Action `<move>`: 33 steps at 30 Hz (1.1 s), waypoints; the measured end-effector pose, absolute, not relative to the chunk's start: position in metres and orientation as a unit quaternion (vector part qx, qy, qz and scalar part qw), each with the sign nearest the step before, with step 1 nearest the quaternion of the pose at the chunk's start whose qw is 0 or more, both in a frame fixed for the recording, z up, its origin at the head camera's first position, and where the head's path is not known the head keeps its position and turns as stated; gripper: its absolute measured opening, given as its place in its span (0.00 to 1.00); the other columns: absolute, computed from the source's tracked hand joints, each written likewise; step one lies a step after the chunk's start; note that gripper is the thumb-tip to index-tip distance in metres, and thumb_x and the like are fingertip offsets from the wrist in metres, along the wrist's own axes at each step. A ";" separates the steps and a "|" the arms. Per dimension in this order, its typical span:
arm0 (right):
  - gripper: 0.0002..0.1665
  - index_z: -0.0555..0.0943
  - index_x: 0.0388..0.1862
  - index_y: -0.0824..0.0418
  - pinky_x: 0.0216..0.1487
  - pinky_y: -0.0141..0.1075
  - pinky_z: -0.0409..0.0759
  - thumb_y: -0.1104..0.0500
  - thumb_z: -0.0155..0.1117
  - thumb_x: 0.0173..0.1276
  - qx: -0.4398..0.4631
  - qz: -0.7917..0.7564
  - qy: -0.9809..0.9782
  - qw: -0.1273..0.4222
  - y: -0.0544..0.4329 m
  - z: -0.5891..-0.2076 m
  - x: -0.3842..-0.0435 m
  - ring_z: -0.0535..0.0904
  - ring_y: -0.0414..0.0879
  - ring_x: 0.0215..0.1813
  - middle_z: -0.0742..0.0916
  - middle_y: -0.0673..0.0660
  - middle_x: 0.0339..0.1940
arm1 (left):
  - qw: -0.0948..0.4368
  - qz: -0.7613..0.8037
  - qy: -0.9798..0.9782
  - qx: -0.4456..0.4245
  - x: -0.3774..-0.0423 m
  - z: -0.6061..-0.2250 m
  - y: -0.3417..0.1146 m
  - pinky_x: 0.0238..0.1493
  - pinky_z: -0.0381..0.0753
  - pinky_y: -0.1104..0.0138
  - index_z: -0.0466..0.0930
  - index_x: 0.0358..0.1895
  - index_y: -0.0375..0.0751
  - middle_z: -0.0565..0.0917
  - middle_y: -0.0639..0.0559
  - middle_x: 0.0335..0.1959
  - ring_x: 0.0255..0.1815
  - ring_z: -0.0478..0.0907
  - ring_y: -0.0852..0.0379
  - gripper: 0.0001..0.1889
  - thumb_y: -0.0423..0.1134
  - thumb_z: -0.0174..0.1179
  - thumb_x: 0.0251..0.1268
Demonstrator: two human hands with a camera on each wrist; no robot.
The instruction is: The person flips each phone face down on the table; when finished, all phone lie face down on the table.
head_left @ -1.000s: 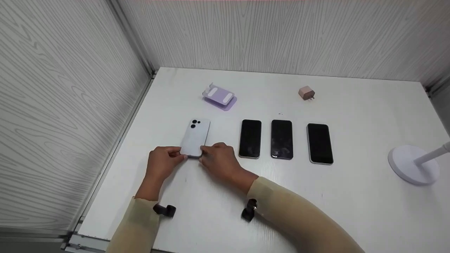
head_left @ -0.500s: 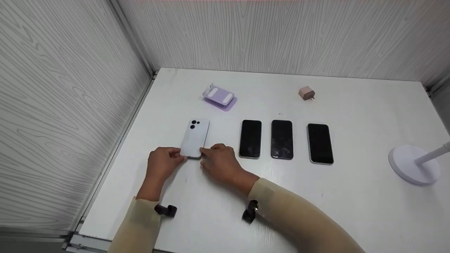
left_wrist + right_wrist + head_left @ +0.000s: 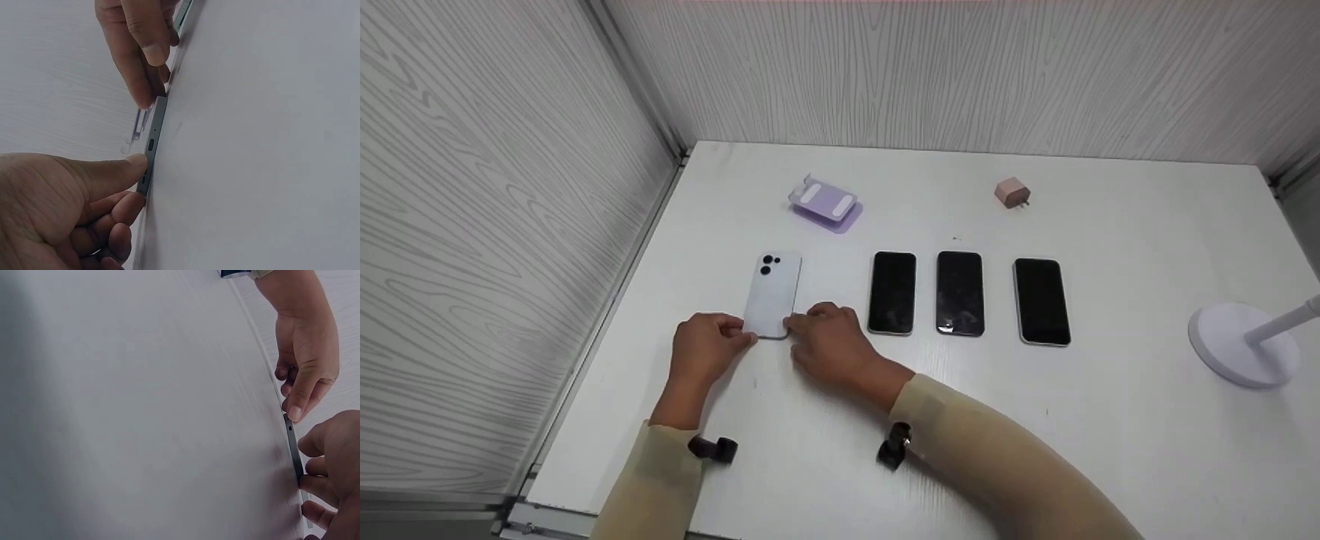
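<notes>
A white smartphone (image 3: 775, 296) lies back up on the table, its dark camera lenses at the far left corner. My left hand (image 3: 706, 346) holds its near left corner, index finger at the side and thumb on the bottom edge. At the near right corner, curled fingers of my right hand (image 3: 832, 346) grip the side. The left wrist view shows the phone's bottom edge (image 3: 155, 135) with its port, my left thumb pressed against it. Part of that edge (image 3: 293, 447) also appears between both hands in the right wrist view.
Three phones lie screen up to the right: one nearest (image 3: 892, 292), one in the middle (image 3: 960, 292), one farther right (image 3: 1041, 301). Behind are a purple folding stand (image 3: 825, 202) and a pink plug adapter (image 3: 1012, 193). A white round base (image 3: 1222, 341) stands far right.
The white smartphone has turned slightly, its far end swinging left, and slid a little toward me. Both hands keep hold of its near corners. The head view has shifted slightly.
</notes>
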State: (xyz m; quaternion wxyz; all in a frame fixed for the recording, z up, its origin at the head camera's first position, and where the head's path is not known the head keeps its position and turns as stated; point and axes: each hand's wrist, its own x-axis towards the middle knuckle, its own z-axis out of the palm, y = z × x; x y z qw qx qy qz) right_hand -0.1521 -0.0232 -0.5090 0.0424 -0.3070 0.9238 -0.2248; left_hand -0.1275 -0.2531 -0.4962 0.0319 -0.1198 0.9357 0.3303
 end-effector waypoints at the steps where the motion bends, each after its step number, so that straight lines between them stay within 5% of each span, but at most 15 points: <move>1: 0.24 0.84 0.72 0.50 0.71 0.57 0.75 0.53 0.61 0.80 -0.310 -0.226 0.923 0.042 -0.023 -0.509 -0.152 0.79 0.54 0.73 0.93 0.49 0.59 | 0.033 0.331 0.935 -0.122 -0.128 -0.496 -0.253 0.53 0.85 0.50 0.92 0.53 0.34 0.94 0.39 0.45 0.51 0.89 0.42 0.16 0.40 0.76 0.68; 13: 0.32 0.77 0.79 0.56 0.75 0.56 0.76 0.51 0.64 0.80 -0.311 -0.273 0.908 0.065 0.000 -0.502 -0.155 0.79 0.57 0.75 0.89 0.56 0.69 | 0.033 0.321 0.939 -0.122 -0.131 -0.493 -0.246 0.57 0.85 0.48 0.89 0.57 0.33 0.93 0.39 0.47 0.53 0.89 0.41 0.21 0.44 0.77 0.67; 24: 0.38 0.73 0.82 0.63 0.81 0.52 0.72 0.51 0.70 0.79 -0.228 -0.347 0.907 0.068 0.059 -0.486 -0.164 0.74 0.60 0.80 0.82 0.62 0.77 | 0.050 0.301 0.952 0.016 -0.144 -0.482 -0.213 0.83 0.67 0.45 0.73 0.81 0.38 0.77 0.38 0.78 0.83 0.68 0.37 0.42 0.45 0.79 0.66; 33: 0.47 0.70 0.84 0.65 0.77 0.54 0.76 0.46 0.76 0.76 -0.149 -0.312 0.936 0.066 0.096 -0.488 -0.165 0.74 0.63 0.78 0.82 0.67 0.76 | 0.080 0.299 0.945 0.100 -0.160 -0.486 -0.173 0.86 0.64 0.50 0.63 0.87 0.43 0.69 0.44 0.85 0.87 0.63 0.42 0.51 0.48 0.81 0.65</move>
